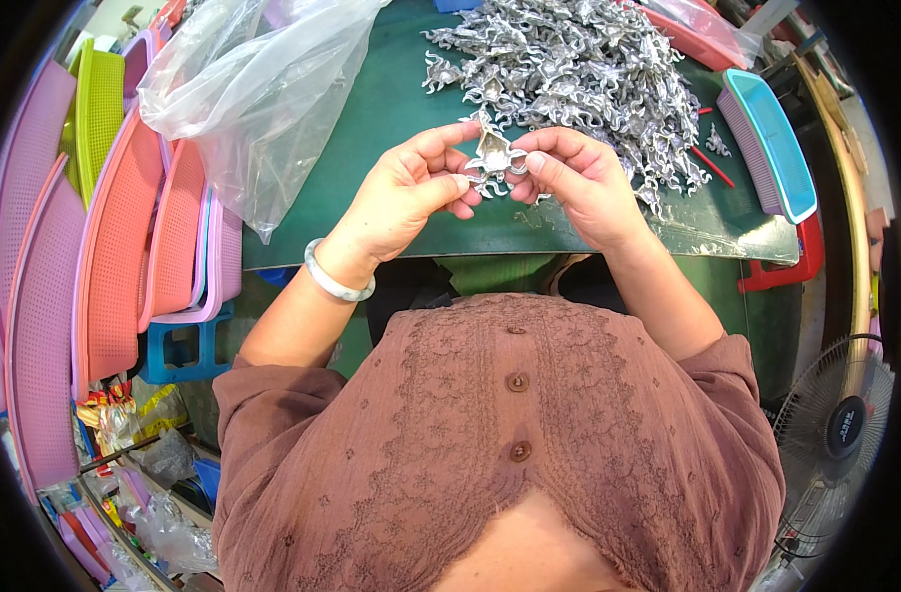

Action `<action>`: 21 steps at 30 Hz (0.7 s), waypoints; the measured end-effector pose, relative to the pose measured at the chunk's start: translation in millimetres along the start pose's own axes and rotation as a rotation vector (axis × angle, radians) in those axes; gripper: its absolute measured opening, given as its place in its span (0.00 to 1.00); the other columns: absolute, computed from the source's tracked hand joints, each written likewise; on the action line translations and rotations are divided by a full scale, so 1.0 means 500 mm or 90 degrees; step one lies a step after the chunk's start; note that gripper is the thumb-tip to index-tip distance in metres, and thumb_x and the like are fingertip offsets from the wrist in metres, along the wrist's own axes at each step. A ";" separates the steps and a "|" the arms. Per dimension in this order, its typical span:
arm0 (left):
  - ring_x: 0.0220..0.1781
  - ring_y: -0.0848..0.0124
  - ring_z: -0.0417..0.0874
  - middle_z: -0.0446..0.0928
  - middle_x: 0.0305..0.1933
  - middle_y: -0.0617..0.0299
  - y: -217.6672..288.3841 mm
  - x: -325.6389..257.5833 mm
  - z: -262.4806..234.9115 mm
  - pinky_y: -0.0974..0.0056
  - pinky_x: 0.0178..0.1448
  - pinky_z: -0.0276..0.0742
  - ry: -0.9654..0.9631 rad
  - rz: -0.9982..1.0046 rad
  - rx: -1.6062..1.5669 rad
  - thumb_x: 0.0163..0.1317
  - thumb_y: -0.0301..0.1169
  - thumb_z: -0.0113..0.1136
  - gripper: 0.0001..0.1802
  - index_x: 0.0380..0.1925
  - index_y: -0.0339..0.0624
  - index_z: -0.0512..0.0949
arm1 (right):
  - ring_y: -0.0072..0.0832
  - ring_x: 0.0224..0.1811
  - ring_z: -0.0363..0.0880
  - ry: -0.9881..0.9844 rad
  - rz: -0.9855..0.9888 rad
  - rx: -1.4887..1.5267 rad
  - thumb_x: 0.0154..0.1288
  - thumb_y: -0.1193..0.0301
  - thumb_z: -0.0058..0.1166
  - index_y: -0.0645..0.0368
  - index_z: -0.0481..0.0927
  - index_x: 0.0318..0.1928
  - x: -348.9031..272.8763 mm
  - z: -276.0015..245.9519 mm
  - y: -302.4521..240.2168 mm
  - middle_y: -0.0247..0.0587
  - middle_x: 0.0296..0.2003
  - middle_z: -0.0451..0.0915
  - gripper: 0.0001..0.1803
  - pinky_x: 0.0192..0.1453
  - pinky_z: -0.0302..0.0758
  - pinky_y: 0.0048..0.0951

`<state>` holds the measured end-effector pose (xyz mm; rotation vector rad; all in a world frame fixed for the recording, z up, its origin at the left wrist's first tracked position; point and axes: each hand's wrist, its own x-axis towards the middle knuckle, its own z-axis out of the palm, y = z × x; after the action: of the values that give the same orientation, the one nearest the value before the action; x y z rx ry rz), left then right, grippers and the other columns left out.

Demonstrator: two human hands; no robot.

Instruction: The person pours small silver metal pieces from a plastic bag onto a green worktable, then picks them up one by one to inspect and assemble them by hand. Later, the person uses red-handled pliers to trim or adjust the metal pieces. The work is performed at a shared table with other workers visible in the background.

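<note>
both hands raised over the green bench [391, 109]. left hand [411, 192] and right hand [574, 178] each pinch one silver metal piece [492, 156] between thumb and fingers, grip closed on it, above the bench's near edge. a heap of metal pieces [579, 69] lies just beyond. clear plastic bag [253, 89] at left.

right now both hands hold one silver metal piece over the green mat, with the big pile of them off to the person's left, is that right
Not quite: the pile of silver pieces lies ahead and to the person's right. The head view shows it. Both the left hand and right hand do hold one silver metal piece over the green mat.
</note>
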<state>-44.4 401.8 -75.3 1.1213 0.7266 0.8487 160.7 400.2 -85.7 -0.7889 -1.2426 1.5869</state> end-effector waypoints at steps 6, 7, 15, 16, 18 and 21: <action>0.33 0.76 0.75 0.71 0.39 0.60 -0.004 0.001 0.005 0.73 0.36 0.73 0.031 0.025 0.018 0.56 0.20 0.50 0.22 0.53 0.35 0.64 | 0.20 0.28 0.75 0.010 0.001 0.011 0.60 0.74 0.47 0.66 0.74 0.41 0.001 -0.001 0.001 0.37 0.29 0.77 0.10 0.33 0.72 0.19; 0.33 0.76 0.75 0.71 0.39 0.59 -0.008 0.002 0.007 0.73 0.36 0.73 0.050 0.042 0.046 0.56 0.21 0.50 0.22 0.53 0.35 0.64 | 0.19 0.28 0.75 0.015 0.002 0.014 0.60 0.74 0.48 0.66 0.74 0.41 0.002 -0.001 0.003 0.37 0.29 0.77 0.10 0.33 0.72 0.19; 0.37 0.74 0.75 0.71 0.41 0.60 0.002 0.005 0.017 0.70 0.42 0.73 0.086 -0.033 -0.198 0.60 0.30 0.50 0.15 0.45 0.34 0.69 | 0.20 0.33 0.75 0.033 -0.114 -0.128 0.58 0.79 0.49 0.64 0.75 0.40 0.006 0.001 0.014 0.34 0.32 0.77 0.09 0.38 0.72 0.18; 0.38 0.74 0.75 0.71 0.41 0.60 -0.003 0.007 0.015 0.71 0.43 0.73 0.097 -0.026 -0.183 0.60 0.29 0.50 0.14 0.44 0.33 0.69 | 0.20 0.34 0.75 0.026 -0.136 -0.153 0.57 0.80 0.49 0.63 0.76 0.39 0.006 0.000 0.013 0.34 0.32 0.77 0.09 0.38 0.72 0.18; 0.39 0.74 0.75 0.72 0.42 0.59 -0.015 0.009 0.013 0.71 0.44 0.72 0.119 -0.013 -0.154 0.59 0.27 0.51 0.14 0.44 0.33 0.69 | 0.20 0.37 0.75 -0.017 -0.254 -0.248 0.55 0.82 0.50 0.64 0.76 0.39 0.011 -0.005 0.018 0.35 0.34 0.76 0.09 0.39 0.71 0.18; 0.40 0.74 0.75 0.72 0.42 0.59 -0.021 0.006 0.021 0.71 0.46 0.72 0.146 0.049 -0.108 0.55 0.21 0.53 0.15 0.44 0.33 0.69 | 0.20 0.40 0.73 -0.051 -0.296 -0.301 0.53 0.83 0.51 0.65 0.76 0.39 0.012 -0.012 0.021 0.37 0.37 0.75 0.10 0.41 0.71 0.18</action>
<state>-32.1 397.4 -82.7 0.9134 0.7879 1.0970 161.0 407.6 -97.0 -0.6586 -1.7465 0.9686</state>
